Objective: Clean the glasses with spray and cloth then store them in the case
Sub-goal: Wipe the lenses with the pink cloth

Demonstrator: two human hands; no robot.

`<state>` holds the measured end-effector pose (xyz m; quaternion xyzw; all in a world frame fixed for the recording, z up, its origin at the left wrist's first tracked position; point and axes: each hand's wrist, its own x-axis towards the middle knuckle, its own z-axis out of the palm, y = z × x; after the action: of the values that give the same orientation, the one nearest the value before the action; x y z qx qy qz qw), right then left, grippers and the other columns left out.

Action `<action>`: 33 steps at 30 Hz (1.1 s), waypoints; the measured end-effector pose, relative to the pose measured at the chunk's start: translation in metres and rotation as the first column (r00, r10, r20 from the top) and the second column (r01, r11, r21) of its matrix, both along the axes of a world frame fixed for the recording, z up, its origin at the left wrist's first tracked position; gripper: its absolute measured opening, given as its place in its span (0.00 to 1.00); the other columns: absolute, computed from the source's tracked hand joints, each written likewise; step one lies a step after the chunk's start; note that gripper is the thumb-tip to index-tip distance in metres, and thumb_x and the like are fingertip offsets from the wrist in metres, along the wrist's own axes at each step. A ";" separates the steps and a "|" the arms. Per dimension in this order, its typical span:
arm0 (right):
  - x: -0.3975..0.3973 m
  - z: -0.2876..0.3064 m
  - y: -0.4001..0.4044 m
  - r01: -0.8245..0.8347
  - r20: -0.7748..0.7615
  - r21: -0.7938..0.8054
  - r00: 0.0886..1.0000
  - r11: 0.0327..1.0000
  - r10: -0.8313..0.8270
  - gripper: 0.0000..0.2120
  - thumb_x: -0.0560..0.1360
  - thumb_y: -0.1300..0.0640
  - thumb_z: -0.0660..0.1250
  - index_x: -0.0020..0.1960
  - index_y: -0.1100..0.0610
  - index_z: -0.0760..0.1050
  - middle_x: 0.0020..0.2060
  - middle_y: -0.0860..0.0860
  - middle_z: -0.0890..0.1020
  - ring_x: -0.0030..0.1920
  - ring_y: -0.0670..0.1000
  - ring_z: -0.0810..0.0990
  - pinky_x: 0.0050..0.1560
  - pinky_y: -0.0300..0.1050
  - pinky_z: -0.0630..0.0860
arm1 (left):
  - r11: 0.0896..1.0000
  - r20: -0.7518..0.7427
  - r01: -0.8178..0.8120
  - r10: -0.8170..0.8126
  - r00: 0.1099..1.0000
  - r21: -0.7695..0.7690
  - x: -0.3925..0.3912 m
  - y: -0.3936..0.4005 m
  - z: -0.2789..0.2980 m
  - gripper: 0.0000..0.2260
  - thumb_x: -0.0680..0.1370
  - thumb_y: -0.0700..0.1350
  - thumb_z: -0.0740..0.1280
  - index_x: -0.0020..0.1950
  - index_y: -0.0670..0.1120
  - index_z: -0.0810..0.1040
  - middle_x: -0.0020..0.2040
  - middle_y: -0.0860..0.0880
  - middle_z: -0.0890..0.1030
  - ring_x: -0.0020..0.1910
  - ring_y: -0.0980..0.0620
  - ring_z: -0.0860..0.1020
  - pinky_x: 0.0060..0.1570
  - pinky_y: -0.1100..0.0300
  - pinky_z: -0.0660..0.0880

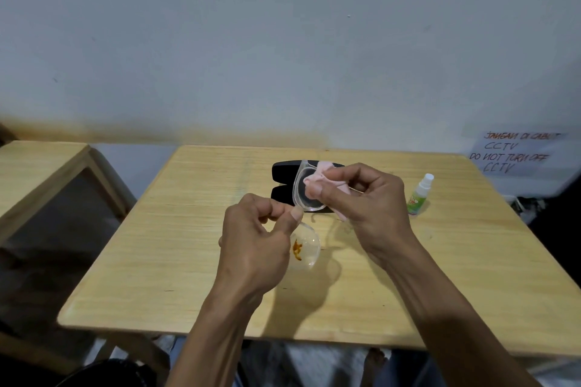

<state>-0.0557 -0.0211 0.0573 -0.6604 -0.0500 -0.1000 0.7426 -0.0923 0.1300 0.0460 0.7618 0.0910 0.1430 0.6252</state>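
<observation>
Clear-framed glasses (303, 198) are held upright above the wooden table (188, 229), one lens above the other. My left hand (254, 245) pinches the frame at the bridge between thumb and forefinger. The lower lens (304, 250) carries an orange-brown smear. My right hand (367, 198) presses a pink cloth (320, 177) against the upper lens. Behind the glasses lies the open black case (283, 182), partly hidden by them. A small white-and-green spray bottle (419, 195) stands upright at the right of the table.
A second wooden table (37, 173) stands at the left with a gap between. A paper notice with handwriting (515, 152) hangs on the wall at the right. Dark objects sit past the table's right edge.
</observation>
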 end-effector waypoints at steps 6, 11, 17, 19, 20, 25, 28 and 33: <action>-0.010 -0.005 0.004 -0.078 0.000 0.016 0.997 0.997 0.078 0.11 0.63 0.67 0.81 0.42 0.62 0.83 0.36 0.50 0.88 0.40 0.44 0.87 0.40 0.35 0.79 | 0.997 0.011 0.003 -0.002 1.000 -0.080 0.001 0.001 0.000 0.08 0.72 0.45 0.76 0.36 0.46 0.82 0.41 0.51 0.79 0.44 0.51 0.78 0.47 0.54 0.76; -0.006 -0.004 -0.004 -0.009 0.028 -0.041 1.000 0.999 0.011 0.09 0.64 0.62 0.81 0.42 0.59 0.84 0.38 0.49 0.88 0.38 0.43 0.85 0.38 0.36 0.79 | 0.999 -0.046 0.016 -0.017 0.999 -0.034 0.000 0.003 -0.002 0.09 0.72 0.48 0.76 0.34 0.49 0.81 0.38 0.58 0.80 0.43 0.53 0.77 0.44 0.51 0.74; -0.004 -0.004 0.000 -0.022 0.053 -0.076 0.998 0.997 0.026 0.07 0.70 0.57 0.77 0.45 0.57 0.83 0.43 0.52 0.89 0.44 0.49 0.88 0.43 0.36 0.80 | 0.995 -0.078 0.095 -0.096 0.992 -0.020 0.004 0.007 0.003 0.06 0.72 0.46 0.76 0.34 0.49 0.84 0.40 0.48 0.83 0.45 0.49 0.77 0.48 0.53 0.75; -0.004 -0.004 0.001 -0.060 0.030 -0.066 0.998 0.996 0.062 0.04 0.74 0.57 0.73 0.45 0.57 0.81 0.40 0.51 0.89 0.43 0.48 0.88 0.43 0.35 0.80 | 0.992 -0.085 0.090 -0.097 0.992 -0.083 0.004 0.007 0.006 0.06 0.72 0.43 0.76 0.35 0.45 0.84 0.42 0.43 0.85 0.42 0.51 0.78 0.42 0.63 0.76; -0.004 -0.003 0.000 -0.072 0.016 -0.047 0.997 0.996 0.073 0.03 0.76 0.57 0.72 0.44 0.57 0.81 0.38 0.50 0.89 0.41 0.46 0.88 0.42 0.34 0.79 | 0.990 -0.090 0.074 -0.085 0.992 -0.120 0.004 0.008 0.007 0.06 0.72 0.43 0.76 0.36 0.44 0.84 0.42 0.41 0.85 0.42 0.52 0.79 0.39 0.66 0.76; -0.008 -0.008 -0.005 -0.042 -0.085 0.053 0.995 0.998 0.047 0.07 0.73 0.49 0.71 0.39 0.50 0.82 0.34 0.50 0.85 0.36 0.48 0.81 0.46 0.43 0.76 | 0.979 -0.074 0.011 -0.027 0.997 -0.203 0.006 0.013 0.008 0.06 0.73 0.41 0.75 0.39 0.39 0.84 0.43 0.39 0.86 0.41 0.51 0.80 0.41 0.64 0.74; -0.013 -0.012 -0.003 -0.110 -0.160 0.185 0.977 0.977 0.141 0.08 0.75 0.51 0.69 0.39 0.52 0.81 0.33 0.51 0.83 0.34 0.51 0.75 0.50 0.52 0.75 | 0.975 -0.064 -0.008 -0.007 0.998 -0.223 0.009 0.009 0.009 0.06 0.73 0.40 0.75 0.37 0.40 0.83 0.40 0.41 0.85 0.39 0.53 0.79 0.39 0.67 0.75; -0.025 -0.015 0.002 -0.258 -0.218 0.369 0.910 0.893 0.353 0.14 0.81 0.54 0.62 0.40 0.53 0.82 0.37 0.56 0.82 0.34 0.49 0.76 0.47 0.43 0.74 | 0.973 -0.047 -0.028 0.017 0.999 -0.231 0.011 0.005 0.011 0.08 0.73 0.39 0.74 0.34 0.43 0.81 0.37 0.42 0.82 0.32 0.57 0.77 0.29 0.74 0.73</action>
<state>-0.0802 -0.0188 0.0421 -0.5169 -0.0313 0.1061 0.8489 -0.0813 0.1351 0.0573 0.6856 0.1297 0.1215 0.7060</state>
